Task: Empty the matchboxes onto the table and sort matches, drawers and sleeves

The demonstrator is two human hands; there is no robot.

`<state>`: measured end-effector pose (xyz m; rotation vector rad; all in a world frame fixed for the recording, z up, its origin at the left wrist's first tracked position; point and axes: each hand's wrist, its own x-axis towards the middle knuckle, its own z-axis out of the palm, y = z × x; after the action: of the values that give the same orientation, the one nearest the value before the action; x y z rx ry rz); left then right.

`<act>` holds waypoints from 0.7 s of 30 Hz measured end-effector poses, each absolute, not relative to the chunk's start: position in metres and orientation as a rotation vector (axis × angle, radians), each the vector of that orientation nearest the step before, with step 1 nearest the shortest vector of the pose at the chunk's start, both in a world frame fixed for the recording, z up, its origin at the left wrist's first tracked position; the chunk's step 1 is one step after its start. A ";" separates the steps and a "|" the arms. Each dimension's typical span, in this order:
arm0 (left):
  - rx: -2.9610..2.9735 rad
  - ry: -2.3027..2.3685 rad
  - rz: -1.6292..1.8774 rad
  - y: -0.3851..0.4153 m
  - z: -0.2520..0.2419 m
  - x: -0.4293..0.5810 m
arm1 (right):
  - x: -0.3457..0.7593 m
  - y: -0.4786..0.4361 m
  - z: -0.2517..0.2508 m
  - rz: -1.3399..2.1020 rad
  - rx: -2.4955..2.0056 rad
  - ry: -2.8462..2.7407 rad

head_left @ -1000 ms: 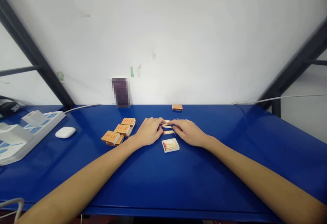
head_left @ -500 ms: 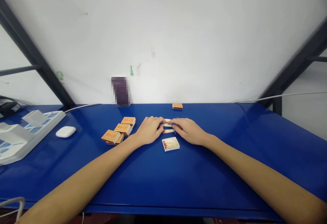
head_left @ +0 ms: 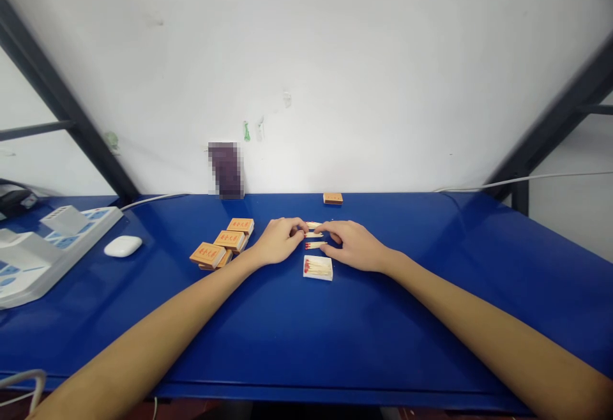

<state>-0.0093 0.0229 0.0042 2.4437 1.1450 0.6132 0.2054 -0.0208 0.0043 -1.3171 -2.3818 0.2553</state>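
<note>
Three small groups of matches lie one behind another on the blue table: the far matches (head_left: pixel 314 224), the middle matches (head_left: pixel 315 235) and the near matches (head_left: pixel 315 245), red heads to the left. My left hand (head_left: pixel 278 241) rests at the head ends, thumb and forefinger apart and curved. At the plain ends is my right hand (head_left: pixel 357 244), its forefinger reaching over the far group and its thumb by the near group. Neither hand visibly grips a match. Just nearer to me sits a white matchbox tray (head_left: pixel 318 276) holding several matches.
Several orange matchboxes (head_left: pixel 207 254) are piled to the left of my left hand. An orange matchbox cover (head_left: pixel 332 198) lies at the back by the wall. Farther left are a white rounded case (head_left: pixel 123 246) and a white-and-blue plastic stand (head_left: pixel 71 241). The table's front edge (head_left: pixel 306 394) runs below.
The matchbox tray has turned slightly and shifted left, now lying straighter. My right thumb has moved down beside the near matches. My left hand has drawn back slightly, showing more of the match groups.
</note>
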 end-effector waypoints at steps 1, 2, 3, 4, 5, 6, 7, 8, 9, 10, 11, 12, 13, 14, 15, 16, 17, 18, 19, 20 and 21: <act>2.441 1.138 0.610 0.023 0.004 -0.009 | 0.206 -0.020 0.004 0.260 -1.315 -2.380; 2.437 1.131 0.604 0.023 0.004 -0.009 | 0.206 -0.020 0.004 0.266 -1.315 -2.377; 2.429 1.124 0.597 0.022 0.005 -0.010 | 0.206 -0.019 0.003 0.274 -1.316 -2.373; 2.418 1.119 0.589 0.022 0.005 -0.010 | 0.207 -0.019 0.003 0.281 -1.318 -2.369; 2.405 1.114 0.582 0.022 0.006 -0.010 | 0.207 -0.018 0.003 0.289 -1.320 -2.366; 2.392 1.110 0.577 0.022 0.006 -0.010 | 0.207 -0.018 0.003 0.296 -1.322 -2.364; 2.381 1.107 0.573 0.022 0.007 -0.010 | 0.207 -0.018 0.002 0.302 -1.323 -2.362; 2.375 1.107 0.571 0.021 0.008 -0.010 | 0.207 -0.018 0.002 0.308 -1.323 -2.360; 2.372 1.107 0.568 0.021 0.008 -0.010 | 0.207 -0.018 0.003 0.312 -1.323 -2.358; 2.370 1.108 0.566 0.020 0.009 -0.010 | 0.207 -0.018 0.003 0.314 -1.322 -2.356; 2.367 1.109 0.566 0.019 0.009 -0.010 | 0.207 -0.018 0.003 0.314 -1.319 -2.356; 2.365 1.108 0.568 0.019 0.010 -0.010 | 0.207 -0.018 0.003 0.312 -1.317 -2.358; 2.366 1.107 0.571 0.018 0.010 -0.009 | 0.207 -0.019 0.004 0.310 -1.314 -2.362; 2.372 1.104 0.573 0.017 0.011 -0.009 | 0.207 -0.019 0.004 0.309 -1.312 -2.365; 2.384 1.100 0.576 0.017 0.011 -0.009 | 0.207 -0.019 0.004 0.307 -1.309 -2.368; 2.400 1.097 0.577 0.017 0.011 -0.009 | 0.207 -0.019 0.004 0.305 -1.305 -2.370; 2.417 1.095 0.575 0.016 0.011 -0.009 | 0.207 -0.019 0.003 0.301 -1.298 -2.369; 2.433 1.092 0.571 0.016 0.011 -0.009 | 0.207 -0.018 0.003 0.297 -1.291 -2.368; 2.445 1.091 0.566 0.017 0.010 -0.009 | 0.207 -0.018 0.003 0.295 -1.284 -2.368; 2.452 1.089 0.564 0.017 0.010 -0.009 | 0.207 -0.018 0.002 0.296 -1.280 -2.366; 2.456 1.086 0.563 0.018 0.009 -0.010 | 0.207 -0.017 0.002 0.300 -1.281 -2.366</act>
<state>-0.0095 0.0175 0.0090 2.4558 1.0861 0.5627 0.2072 -0.0172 0.0017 -1.2809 -2.3660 0.3001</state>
